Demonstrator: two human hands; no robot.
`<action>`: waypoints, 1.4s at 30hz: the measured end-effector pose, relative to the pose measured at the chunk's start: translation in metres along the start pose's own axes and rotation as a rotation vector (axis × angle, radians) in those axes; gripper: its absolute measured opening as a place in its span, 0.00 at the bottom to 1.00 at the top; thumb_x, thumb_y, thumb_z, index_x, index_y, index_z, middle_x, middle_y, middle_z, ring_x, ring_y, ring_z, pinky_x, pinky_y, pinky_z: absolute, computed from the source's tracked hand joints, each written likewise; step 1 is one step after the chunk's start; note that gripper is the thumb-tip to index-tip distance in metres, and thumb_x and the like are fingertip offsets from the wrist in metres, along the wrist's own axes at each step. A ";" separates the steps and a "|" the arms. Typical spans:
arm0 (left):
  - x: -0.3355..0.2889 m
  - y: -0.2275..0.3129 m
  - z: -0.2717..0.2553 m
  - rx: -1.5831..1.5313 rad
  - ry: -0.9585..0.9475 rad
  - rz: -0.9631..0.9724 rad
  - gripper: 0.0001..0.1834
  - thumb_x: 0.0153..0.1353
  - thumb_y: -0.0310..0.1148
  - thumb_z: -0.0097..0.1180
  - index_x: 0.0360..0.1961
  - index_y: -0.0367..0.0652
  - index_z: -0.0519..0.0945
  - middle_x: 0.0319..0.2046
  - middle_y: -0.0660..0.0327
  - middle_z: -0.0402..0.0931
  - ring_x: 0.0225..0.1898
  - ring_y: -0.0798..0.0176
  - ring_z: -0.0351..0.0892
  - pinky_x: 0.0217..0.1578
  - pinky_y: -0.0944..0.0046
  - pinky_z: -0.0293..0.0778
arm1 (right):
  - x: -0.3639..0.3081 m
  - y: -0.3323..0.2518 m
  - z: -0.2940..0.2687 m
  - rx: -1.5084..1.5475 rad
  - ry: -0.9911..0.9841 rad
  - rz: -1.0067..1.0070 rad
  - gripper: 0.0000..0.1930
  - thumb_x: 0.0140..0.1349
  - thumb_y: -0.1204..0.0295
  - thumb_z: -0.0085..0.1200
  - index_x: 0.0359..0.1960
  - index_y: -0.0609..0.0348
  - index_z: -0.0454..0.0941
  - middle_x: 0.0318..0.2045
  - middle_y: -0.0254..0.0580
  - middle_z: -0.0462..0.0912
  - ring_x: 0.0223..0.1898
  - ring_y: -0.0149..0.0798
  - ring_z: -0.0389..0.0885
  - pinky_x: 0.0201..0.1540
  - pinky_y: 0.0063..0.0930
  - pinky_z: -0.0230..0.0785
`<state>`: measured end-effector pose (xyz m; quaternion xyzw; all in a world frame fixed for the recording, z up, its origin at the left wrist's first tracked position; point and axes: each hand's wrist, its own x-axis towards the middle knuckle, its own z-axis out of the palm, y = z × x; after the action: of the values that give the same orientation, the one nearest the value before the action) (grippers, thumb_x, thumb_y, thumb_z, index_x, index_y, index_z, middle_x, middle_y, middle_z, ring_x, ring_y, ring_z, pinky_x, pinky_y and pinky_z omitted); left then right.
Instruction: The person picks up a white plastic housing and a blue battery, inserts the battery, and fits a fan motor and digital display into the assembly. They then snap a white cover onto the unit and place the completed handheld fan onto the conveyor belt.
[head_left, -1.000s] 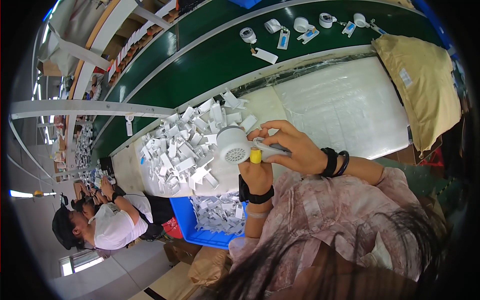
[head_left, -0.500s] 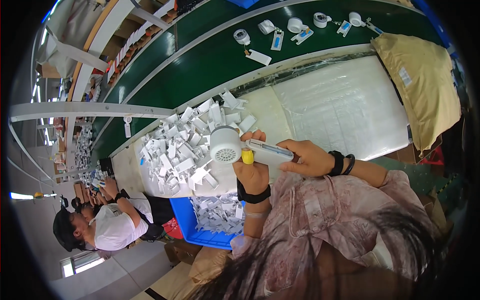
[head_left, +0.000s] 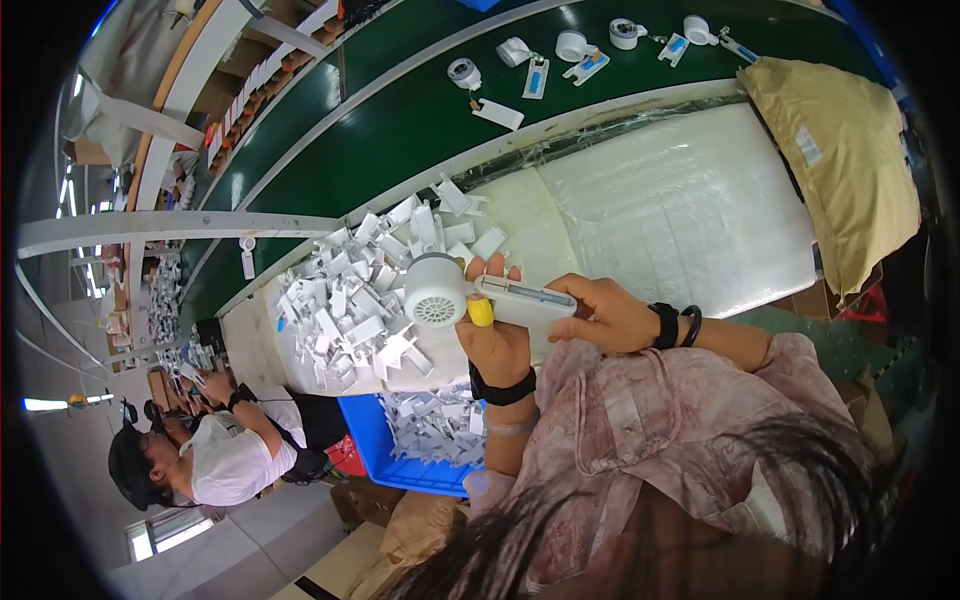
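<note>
A white handheld fan (head_left: 436, 291) with a round grilled head and a flat, slotted handle is held between my two hands. My left hand (head_left: 497, 345) is closed round it where the head meets the handle, and a yellow cover (head_left: 481, 312) sits on the thumb. My right hand (head_left: 607, 316) grips the handle's other end, thumb and fingers pressed against it. The right hand's inner fingers are partly hidden. Just beyond the fan head lies a heap of white plastic casing parts (head_left: 350, 300) on the pale worktop.
A blue crate (head_left: 372, 450) of white parts stands below the worktop. Beyond runs a green conveyor (head_left: 390, 130) carrying several fan heads with wired handle parts (head_left: 497, 114). A tan sack (head_left: 840, 170) lies at right, a metal post (head_left: 180, 226) crosses left, and a co-worker (head_left: 230, 450) sits there.
Both hands and the fan have shifted slightly left. My right hand has closed further over the handle's end. The pieces on the green conveyor have moved left.
</note>
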<state>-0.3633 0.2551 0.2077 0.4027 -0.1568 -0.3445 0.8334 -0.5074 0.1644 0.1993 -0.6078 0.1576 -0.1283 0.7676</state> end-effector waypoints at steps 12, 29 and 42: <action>-0.003 -0.006 -0.009 -0.111 0.029 -0.073 0.26 0.67 0.35 0.50 0.63 0.42 0.59 0.56 0.60 0.70 0.60 0.56 0.68 0.59 0.50 0.68 | 0.003 0.000 -0.004 -0.288 -0.004 -0.103 0.21 0.54 0.63 0.66 0.41 0.63 0.72 0.25 0.42 0.80 0.26 0.29 0.80 0.28 0.22 0.70; 0.009 -0.018 -0.007 -0.071 0.118 -0.088 0.22 0.68 0.30 0.46 0.62 0.38 0.61 0.60 0.57 0.66 0.62 0.53 0.65 0.61 0.53 0.66 | 0.010 0.006 -0.006 -0.200 0.072 0.051 0.25 0.55 0.62 0.65 0.47 0.64 0.68 0.29 0.43 0.80 0.29 0.30 0.80 0.30 0.22 0.72; 0.008 -0.025 0.003 0.074 0.149 0.029 0.14 0.68 0.27 0.47 0.53 0.36 0.68 0.49 0.58 0.71 0.50 0.59 0.73 0.57 0.48 0.71 | 0.014 0.024 -0.008 -0.749 0.270 -0.394 0.30 0.52 0.61 0.65 0.53 0.63 0.68 0.39 0.53 0.78 0.33 0.50 0.80 0.35 0.36 0.75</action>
<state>-0.3708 0.2370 0.1895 0.4553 -0.1127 -0.2953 0.8323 -0.4971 0.1574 0.1736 -0.8403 0.1730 -0.2845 0.4279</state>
